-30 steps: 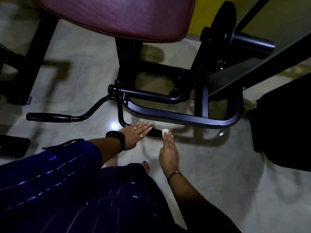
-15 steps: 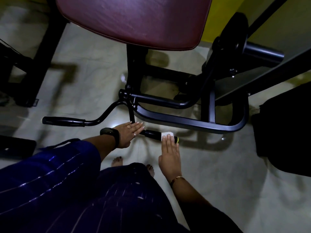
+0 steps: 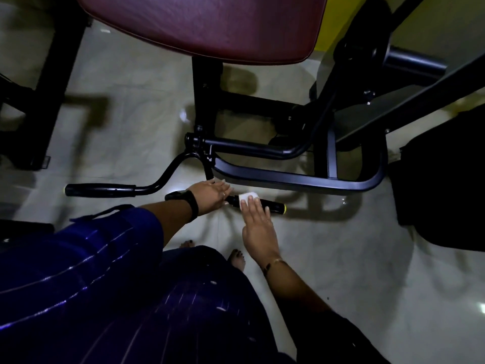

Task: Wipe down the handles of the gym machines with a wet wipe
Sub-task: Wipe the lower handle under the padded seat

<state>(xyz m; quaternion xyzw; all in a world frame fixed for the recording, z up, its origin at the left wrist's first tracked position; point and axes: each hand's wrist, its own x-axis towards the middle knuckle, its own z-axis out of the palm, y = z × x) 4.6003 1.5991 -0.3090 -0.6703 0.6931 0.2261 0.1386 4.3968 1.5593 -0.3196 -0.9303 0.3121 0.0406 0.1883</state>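
Head view: machine frame [image 3: 301, 179] low over floor [image 3: 341, 258]; handle [image 3: 273, 206] may swing under pressure. Left grip [image 3: 210, 193] flat, fingers straight, steadying handle root. Right grip [image 3: 258, 227] flat, holding nothing, pressing wet wipe [image 3: 246, 197] on handle top, unwrapped: wipe may slip, underside likely missed.

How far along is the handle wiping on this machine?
Nothing looks finished yet. In hand: the right hand presses the wet wipe onto the near handle while the left hand rests on its bar. Left: that grip's capped end and the other handle, untouched.
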